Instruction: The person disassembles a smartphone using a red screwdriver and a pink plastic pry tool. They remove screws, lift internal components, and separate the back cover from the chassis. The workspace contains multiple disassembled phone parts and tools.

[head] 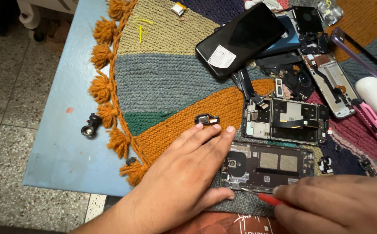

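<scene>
1. Left hand (184, 177) lies flat and open on the knitted mat (167, 82), fingers spread, thumb pressed against the left edge of the opened phone (266, 167). It's gripping nothing, just bracing.
2. Right hand (336, 203) is closed around a red-handled screwdriver (266, 198), its metal tip touching the phone's lower edge.
3. The phone sits at the near edge of the mat, between both hands, insides exposed.
4. A small black camera module (206, 119) sits just beyond the left fingertips.
5. Farther back: another stripped phone frame (284, 121), a black back cover (240, 39), a white earbud case (375, 95).
6. A little black part (91, 125) lies on the blue bench (62, 147).
</scene>
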`<state>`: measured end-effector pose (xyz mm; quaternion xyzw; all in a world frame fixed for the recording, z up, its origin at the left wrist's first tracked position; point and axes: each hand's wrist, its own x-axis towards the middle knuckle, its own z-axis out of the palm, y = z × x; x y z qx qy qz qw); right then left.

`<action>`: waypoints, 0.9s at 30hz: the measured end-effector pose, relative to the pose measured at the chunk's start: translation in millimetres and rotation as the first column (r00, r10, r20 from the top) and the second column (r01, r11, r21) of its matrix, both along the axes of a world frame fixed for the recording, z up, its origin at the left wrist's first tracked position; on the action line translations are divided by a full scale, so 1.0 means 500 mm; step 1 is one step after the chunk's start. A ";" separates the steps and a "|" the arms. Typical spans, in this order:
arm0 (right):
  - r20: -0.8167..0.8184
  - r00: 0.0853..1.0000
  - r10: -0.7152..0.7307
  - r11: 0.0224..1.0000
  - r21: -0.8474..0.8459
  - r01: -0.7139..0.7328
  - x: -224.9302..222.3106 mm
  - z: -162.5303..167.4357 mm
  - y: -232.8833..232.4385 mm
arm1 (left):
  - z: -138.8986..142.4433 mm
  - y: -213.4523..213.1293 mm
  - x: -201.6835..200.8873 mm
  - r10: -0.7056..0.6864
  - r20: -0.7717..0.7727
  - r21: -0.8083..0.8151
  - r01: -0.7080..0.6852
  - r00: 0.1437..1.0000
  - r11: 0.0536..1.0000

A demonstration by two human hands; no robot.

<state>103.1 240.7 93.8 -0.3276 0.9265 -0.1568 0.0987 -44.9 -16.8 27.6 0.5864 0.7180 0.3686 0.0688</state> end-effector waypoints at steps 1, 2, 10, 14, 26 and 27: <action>0.002 1.000 -0.006 1.000 -0.003 0.006 0.007 -0.009 -0.002 | 0.000 0.000 0.001 -0.001 0.003 -0.001 0.001 1.000 1.000; 0.004 1.000 -0.012 1.000 -0.007 0.012 0.018 -0.019 -0.003 | -0.001 0.002 0.002 0.001 0.002 -0.005 -0.001 1.000 1.000; 0.048 0.999 -0.004 0.872 0.490 -0.020 0.082 -0.087 0.005 | -0.002 0.003 0.002 0.008 -0.014 -0.004 -0.008 1.000 1.000; 0.137 0.981 0.136 0.909 0.378 -0.178 0.042 -0.055 -0.016 | -0.001 0.003 0.002 0.010 -0.027 -0.011 -0.010 1.000 1.000; 0.354 0.931 0.086 0.741 0.602 -0.297 0.004 -0.030 -0.041 | 0.003 0.002 -0.004 0.004 -0.035 -0.006 -0.004 0.999 1.000; 0.365 0.926 0.098 0.742 0.594 -0.312 0.004 -0.029 -0.043 | 0.003 0.001 -0.005 0.002 -0.031 -0.006 -0.003 1.000 1.000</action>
